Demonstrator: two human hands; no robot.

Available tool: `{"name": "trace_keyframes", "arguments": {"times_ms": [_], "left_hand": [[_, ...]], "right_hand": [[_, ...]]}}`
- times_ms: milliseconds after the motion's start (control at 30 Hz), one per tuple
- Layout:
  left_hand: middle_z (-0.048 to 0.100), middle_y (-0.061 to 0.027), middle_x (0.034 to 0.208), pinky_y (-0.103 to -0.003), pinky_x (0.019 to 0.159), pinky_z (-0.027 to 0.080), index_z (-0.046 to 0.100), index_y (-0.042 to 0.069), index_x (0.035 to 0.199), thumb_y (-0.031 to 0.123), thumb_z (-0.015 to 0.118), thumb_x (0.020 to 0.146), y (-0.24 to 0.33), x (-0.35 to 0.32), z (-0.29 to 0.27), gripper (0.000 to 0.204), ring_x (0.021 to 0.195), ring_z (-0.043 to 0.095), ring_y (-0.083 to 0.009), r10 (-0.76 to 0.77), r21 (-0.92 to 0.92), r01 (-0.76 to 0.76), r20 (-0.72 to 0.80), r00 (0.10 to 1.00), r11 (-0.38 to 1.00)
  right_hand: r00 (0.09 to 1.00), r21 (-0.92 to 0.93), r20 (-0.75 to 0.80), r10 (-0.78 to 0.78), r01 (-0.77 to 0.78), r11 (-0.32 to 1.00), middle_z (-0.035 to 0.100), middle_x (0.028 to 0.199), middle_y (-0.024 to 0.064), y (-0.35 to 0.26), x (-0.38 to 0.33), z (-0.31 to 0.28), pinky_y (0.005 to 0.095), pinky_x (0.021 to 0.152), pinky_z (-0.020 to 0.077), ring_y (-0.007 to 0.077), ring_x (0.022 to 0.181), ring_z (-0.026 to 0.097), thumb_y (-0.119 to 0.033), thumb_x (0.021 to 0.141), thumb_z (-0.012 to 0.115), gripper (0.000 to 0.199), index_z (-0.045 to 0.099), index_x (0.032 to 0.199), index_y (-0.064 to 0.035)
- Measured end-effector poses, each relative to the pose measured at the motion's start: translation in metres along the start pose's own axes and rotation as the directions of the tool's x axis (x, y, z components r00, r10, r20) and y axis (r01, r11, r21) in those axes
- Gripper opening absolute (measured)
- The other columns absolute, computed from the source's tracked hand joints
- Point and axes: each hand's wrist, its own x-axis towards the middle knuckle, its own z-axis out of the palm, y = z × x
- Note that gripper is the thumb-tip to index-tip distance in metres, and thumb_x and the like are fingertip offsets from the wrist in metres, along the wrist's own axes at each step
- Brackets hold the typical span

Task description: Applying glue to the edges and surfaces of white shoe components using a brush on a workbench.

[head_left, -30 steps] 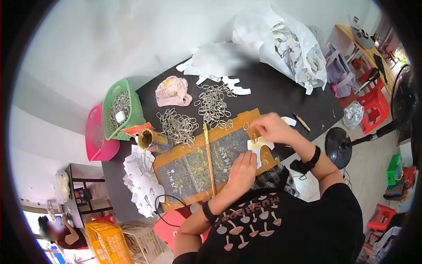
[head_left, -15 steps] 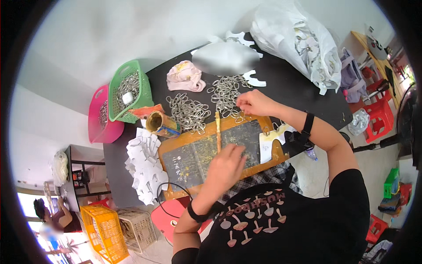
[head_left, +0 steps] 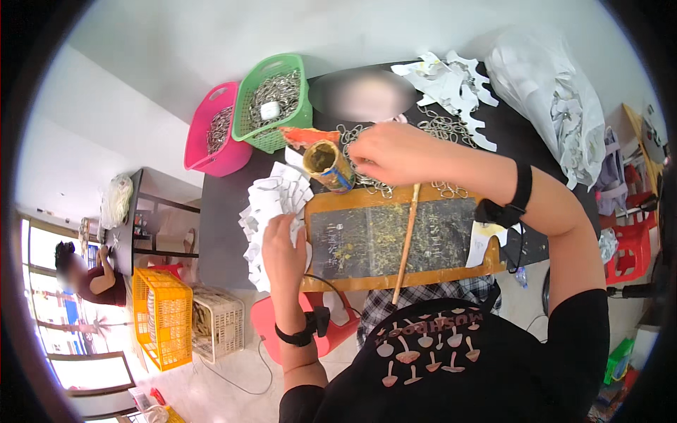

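Observation:
My left hand (head_left: pixel 283 254) rests at the right side of a pile of white cut-out cards (head_left: pixel 262 204), fingers stretched over it and thumb apart. My right hand (head_left: pixel 395 151) hovers above the left heap of metal rings (head_left: pixel 381 189), just right of an open, glue-smeared can (head_left: pixel 330 169). Its fingertips are pressed together; whatever they hold is too small to make out. Below lies an orange-framed dark board (head_left: pixel 352 243) with yellow smears, and a thin wooden stick (head_left: pixel 407 240) slants across it. Another white card (head_left: pixel 482 240), yellow-stained, lies on the board's right end.
A green basket (head_left: pixel 305 106) and a pink basket (head_left: pixel 236 158), both with metal rings, stand at the back left. More rings (head_left: pixel 444 127) and white cards (head_left: pixel 451 84) lie farther right, beside a large white plastic bag (head_left: pixel 529 77). A person (head_left: pixel 106 278) is far left.
The view has swung left. My left hand has gone from over the board to the card pile. My right hand has moved from the right ring heap to the left one, beside the can.

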Motion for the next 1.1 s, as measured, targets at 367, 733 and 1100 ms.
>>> {"name": "trace_keyframes", "arguments": {"times_ms": [367,733,1100], "left_hand": [[0.049,-0.0187,0.120,-0.044,0.090,0.042,0.057,0.012,0.119,0.012,0.079,0.063,-0.043,-0.028,-0.010,0.060,0.110,0.049,-0.0362,0.080,0.192,-0.118,0.197,0.977,0.974],[0.043,-0.0183,0.133,-0.055,0.106,0.027,0.058,0.014,0.114,0.013,0.076,0.066,-0.028,-0.030,-0.014,0.051,0.124,0.041,-0.0344,0.095,0.208,-0.159,0.289,0.953,0.965],[0.044,-0.0219,0.132,-0.062,0.106,0.023,0.057,0.008,0.109,0.007,0.067,0.067,-0.034,-0.032,-0.002,0.043,0.127,0.040,-0.0336,0.247,0.416,-0.378,0.336,0.909,0.827]], "right_hand": [[0.788,-0.031,0.469,-0.399,0.466,0.884,0.052,0.087,0.0059,-0.040,-0.098,0.080,0.0334,0.061,0.0521,0.0206,0.077,0.060,-0.011,0.077,0.056,0.010,0.052,0.086,-0.0066],[0.954,-0.106,-0.202,-0.222,0.204,0.973,0.059,0.097,0.0043,-0.012,-0.110,0.031,0.0270,0.063,0.0539,0.0149,0.079,0.063,-0.007,0.079,0.062,0.023,0.057,0.101,-0.0057],[0.434,0.550,-0.785,0.442,0.163,0.819,0.063,0.096,0.0080,0.027,-0.086,-0.121,0.0267,0.072,0.0548,0.0131,0.077,0.063,-0.012,0.091,0.059,0.020,0.061,0.105,0.0021]]}}
